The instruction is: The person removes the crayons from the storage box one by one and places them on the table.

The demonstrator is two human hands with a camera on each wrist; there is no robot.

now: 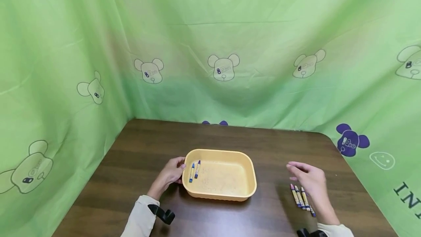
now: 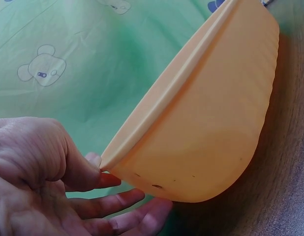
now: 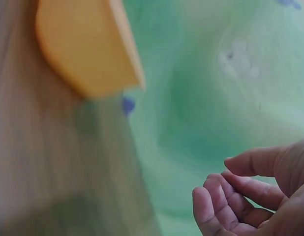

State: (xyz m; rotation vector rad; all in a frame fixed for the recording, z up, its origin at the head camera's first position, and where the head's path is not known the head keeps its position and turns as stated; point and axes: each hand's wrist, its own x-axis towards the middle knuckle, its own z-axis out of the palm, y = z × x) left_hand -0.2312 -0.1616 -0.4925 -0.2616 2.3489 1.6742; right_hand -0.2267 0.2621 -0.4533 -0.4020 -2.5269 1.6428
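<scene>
A yellow plastic basket [image 1: 227, 184] stands on the table, with two crayons lying at its left end: a crayon [image 1: 192, 173] beside a darker-tipped crayon [image 1: 197, 169]. My left hand [image 1: 172, 171] pinches the basket's left rim between thumb and fingers; the left wrist view shows the other fingers below the rim, along the outer wall [image 2: 206, 142]. Above several crayons [image 1: 297, 196] on the right of the table, my right hand [image 1: 310, 178] hovers. In the right wrist view its fingers [image 3: 218, 201] are loosely bent, the thumb close to the index finger, with nothing visible between them.
The brown wooden table [image 1: 158, 138] carries the basket and the loose crayons. A green printed cloth [image 1: 223, 39] hangs behind the table and along both sides. Dark straps with black mounts [image 1: 161, 213] sit on the wrists.
</scene>
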